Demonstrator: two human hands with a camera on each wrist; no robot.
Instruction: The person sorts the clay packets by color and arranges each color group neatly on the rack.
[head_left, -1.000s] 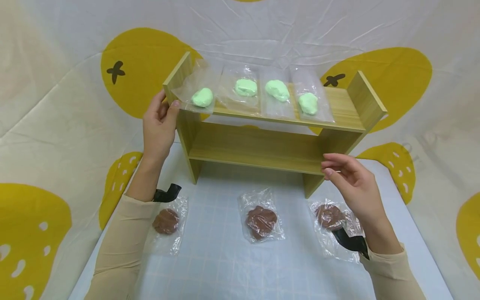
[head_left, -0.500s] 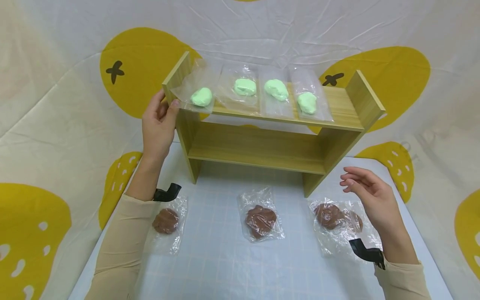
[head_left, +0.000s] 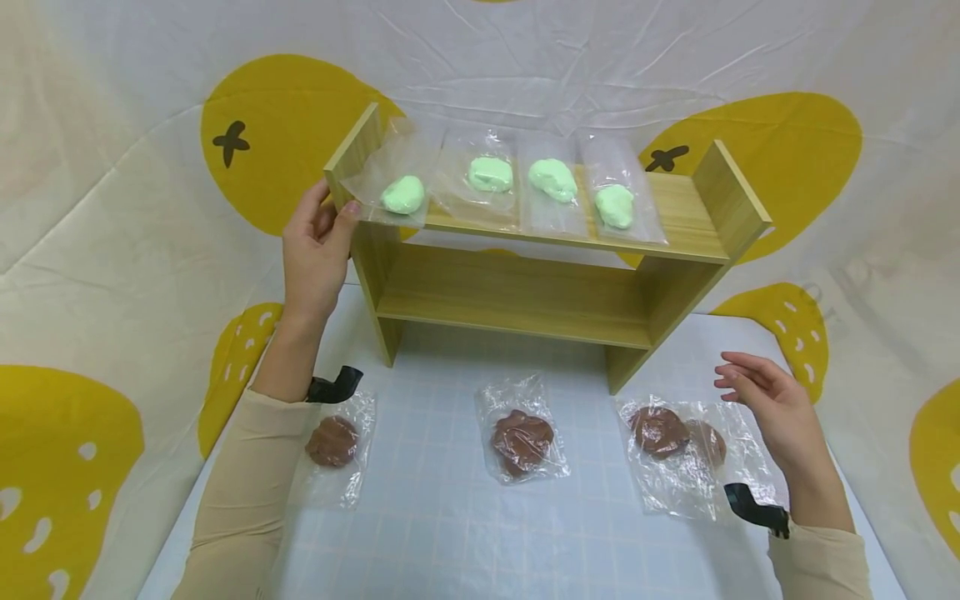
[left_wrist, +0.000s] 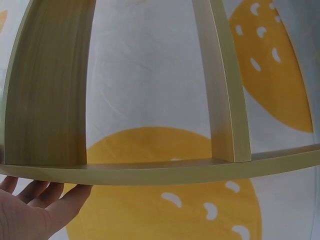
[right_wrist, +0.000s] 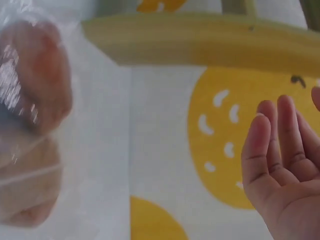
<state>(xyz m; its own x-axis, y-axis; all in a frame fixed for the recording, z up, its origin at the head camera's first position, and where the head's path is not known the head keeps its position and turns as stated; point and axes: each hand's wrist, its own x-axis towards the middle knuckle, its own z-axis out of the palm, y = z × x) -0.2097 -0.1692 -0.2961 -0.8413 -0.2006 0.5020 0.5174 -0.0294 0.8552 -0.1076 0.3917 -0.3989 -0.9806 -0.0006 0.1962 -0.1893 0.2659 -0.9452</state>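
Observation:
A small wooden shelf (head_left: 525,292) stands on the white mat. Several clear bags of green dough (head_left: 491,175) lie in a row on its top board. My left hand (head_left: 318,250) rests against the shelf's left side panel (left_wrist: 50,100), fingers (left_wrist: 35,192) straight on the outer face and thumb at the front edge. My right hand (head_left: 772,408) hovers with fingers relaxed and holds nothing, just right of a bag with two brown dough lumps (head_left: 660,431). In the right wrist view that bag (right_wrist: 35,80) is blurred at the left and the hand (right_wrist: 285,170) is at the right.
Two more bags of brown dough lie on the mat, one at the middle (head_left: 522,440) and one beside my left forearm (head_left: 332,441). The shelf's lower board (head_left: 510,317) holds nothing. A white cloth with yellow shapes (head_left: 150,250) covers the surroundings.
My right hand has drawn away from the shelf's lower right corner, moving down and to the right, past the rightmost brown bag. The left hand has stayed on the shelf's side.

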